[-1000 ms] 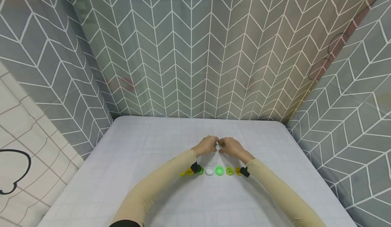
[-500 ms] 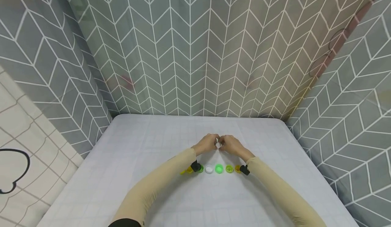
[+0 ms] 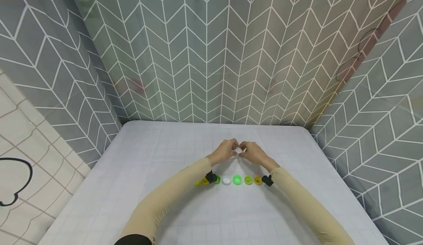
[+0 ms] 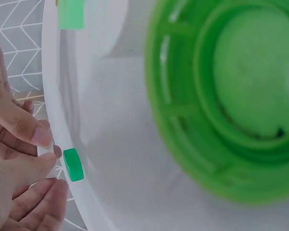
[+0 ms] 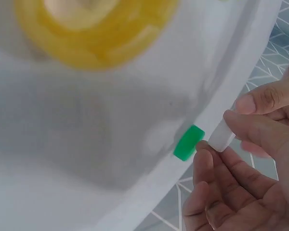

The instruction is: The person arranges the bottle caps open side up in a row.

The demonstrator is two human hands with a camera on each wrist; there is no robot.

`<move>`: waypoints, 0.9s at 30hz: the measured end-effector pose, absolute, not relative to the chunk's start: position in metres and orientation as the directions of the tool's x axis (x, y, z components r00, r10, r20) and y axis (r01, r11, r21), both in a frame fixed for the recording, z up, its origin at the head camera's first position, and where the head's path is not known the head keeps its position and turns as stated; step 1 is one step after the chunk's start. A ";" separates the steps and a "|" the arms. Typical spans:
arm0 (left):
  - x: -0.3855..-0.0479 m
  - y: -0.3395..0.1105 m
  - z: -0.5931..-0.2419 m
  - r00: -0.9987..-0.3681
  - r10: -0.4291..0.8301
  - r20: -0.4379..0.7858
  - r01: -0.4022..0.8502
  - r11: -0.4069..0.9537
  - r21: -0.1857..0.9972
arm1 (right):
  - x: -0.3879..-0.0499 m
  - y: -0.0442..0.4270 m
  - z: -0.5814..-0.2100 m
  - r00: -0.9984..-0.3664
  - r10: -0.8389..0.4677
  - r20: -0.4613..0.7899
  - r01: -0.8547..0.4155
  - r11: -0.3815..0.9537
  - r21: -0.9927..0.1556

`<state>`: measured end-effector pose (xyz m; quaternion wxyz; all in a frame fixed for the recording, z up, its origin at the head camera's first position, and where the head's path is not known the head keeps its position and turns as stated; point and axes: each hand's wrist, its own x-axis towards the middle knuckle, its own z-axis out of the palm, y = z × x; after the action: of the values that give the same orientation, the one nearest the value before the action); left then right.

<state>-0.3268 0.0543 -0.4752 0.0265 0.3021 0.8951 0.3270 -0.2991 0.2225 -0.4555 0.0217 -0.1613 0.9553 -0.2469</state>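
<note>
Both hands meet above the far half of the white table, pinching a small white cap (image 3: 238, 150) between them. My left hand (image 3: 223, 151) holds it from one side, and my right hand (image 3: 253, 152) from the other. Seen edge-on in the right wrist view, the white cap (image 5: 221, 136) lies between thumbs and fingertips. Close by the fingertips shows a small green cap (image 5: 189, 143); whether it touches them I cannot tell. Nearer the body is a row of round caps: yellow, green, a white one (image 3: 226, 180), a bright green one (image 3: 237, 179), a yellow-green one (image 3: 248, 180) and an orange-yellow one (image 3: 257, 180).
The left forearm and its black wrist camera (image 3: 210, 177) partly cover the row's left end. Another black wrist camera (image 3: 267, 180) sits by the right end. A patterned grey curtain (image 3: 211, 54) hangs behind the table (image 3: 165, 146) and along its sides.
The hands have shifted slightly forward, and their fingertips have parted a little, so more of the white cap shows between them. The row of caps has stayed in place.
</note>
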 end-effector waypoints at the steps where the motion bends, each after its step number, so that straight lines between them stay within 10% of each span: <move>1: -0.328 0.054 -0.475 -0.812 0.559 0.166 0.532 0.592 0.605 | -0.300 0.223 -0.455 -0.947 -0.318 0.041 -0.298 0.824 -0.481; 27: -0.326 0.053 -0.465 -0.800 0.551 0.239 0.560 0.541 0.628 | -0.295 0.228 -0.446 -0.926 -0.327 0.186 -0.376 0.772 -0.512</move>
<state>-0.3264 0.0533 -0.4648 -0.0063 0.3165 0.8776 0.3600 -0.2950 0.2277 -0.4463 -0.0432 -0.1869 0.9403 -0.2810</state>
